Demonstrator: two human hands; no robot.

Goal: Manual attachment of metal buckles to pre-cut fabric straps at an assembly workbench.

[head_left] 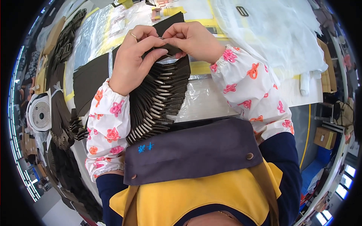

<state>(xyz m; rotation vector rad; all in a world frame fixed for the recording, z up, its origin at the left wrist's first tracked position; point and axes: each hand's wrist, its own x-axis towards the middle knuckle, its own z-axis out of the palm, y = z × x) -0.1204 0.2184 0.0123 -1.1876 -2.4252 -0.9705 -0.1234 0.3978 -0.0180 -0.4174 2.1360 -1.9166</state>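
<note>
Over the table, my left hand [135, 56] and my right hand [198, 41] meet with fingertips pinched together. Between them is a dark brown webbing strap [172, 50] with a small metal edge showing; the fingers partly hide it. Just below the hands, a fanned row of similar dark straps [175, 77] overlaps, their silvery metal ends [154, 100] lined up in a curve. Another flat dark webbing piece [170, 23] extends behind the fingers.
Wide dark strips [92, 73] lie left of the fan of straps. Dark buckles [67, 49] are heaped at the far left, near a white fan [39, 113]. Thin white sheeting [267, 41] covers the right side, with one dark slider buckle [242, 11] on it.
</note>
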